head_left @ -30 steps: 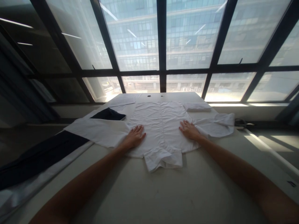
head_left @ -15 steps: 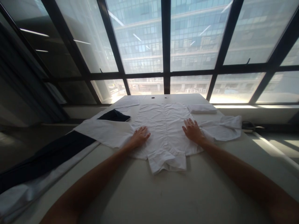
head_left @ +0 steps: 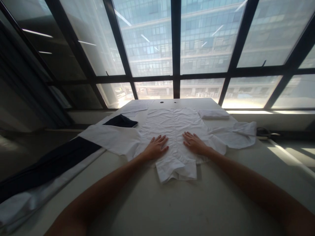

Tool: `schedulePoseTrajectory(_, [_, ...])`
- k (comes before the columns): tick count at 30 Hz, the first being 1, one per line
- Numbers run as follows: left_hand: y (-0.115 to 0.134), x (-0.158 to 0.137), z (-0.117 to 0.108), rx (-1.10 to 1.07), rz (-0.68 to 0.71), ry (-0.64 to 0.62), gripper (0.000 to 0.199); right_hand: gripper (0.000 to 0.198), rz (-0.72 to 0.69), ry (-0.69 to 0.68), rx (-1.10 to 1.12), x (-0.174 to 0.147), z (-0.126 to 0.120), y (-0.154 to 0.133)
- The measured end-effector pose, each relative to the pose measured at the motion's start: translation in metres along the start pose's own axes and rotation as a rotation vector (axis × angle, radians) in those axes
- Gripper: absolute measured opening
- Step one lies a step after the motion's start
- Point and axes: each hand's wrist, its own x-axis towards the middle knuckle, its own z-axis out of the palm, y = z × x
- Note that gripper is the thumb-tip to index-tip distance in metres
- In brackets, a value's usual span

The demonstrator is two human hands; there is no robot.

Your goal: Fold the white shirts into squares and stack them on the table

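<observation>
Resting palm-down, left hand (head_left: 155, 148), right hand (head_left: 195, 144), apart on white shirt (head_left: 175, 136)

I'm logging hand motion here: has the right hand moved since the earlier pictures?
Yes: the right hand has slid inward over the shirt, leftward, nearer the line of the central window post.

We face tall windows (head_left: 204, 39) beyond far edge of pale tabletop (head_left: 172, 203): dark frames (head_left: 176, 49), strip-light reflections (head_left: 36, 33), glassy building (head_left: 152, 42) outside. Blue-grey curtain (head_left: 27, 72) hangs past far left corner. Floor (head_left: 36, 142) dim past left edge; sunlit patches (head_left: 277, 152) past right edge. We spot 2 small dark marks (head_left: 161, 102) near far edge.
</observation>
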Motion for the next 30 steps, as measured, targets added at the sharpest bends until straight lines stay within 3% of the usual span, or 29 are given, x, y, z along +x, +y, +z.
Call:
schedulePoseTrajectory(13, [-0.001, 0.0, 0.0, -0.013, -0.007, -0.012, 0.065, 0.059, 0.375, 0.077, -0.177, 0.004, -0.001, 0.035])
schedulePoseTrajectory(30, [-0.001, 0.0, -0.001, -0.026, -0.01, -0.02, 0.061, 0.053, 0.373, 0.181, -0.22, 0.003, 0.005, 0.036])
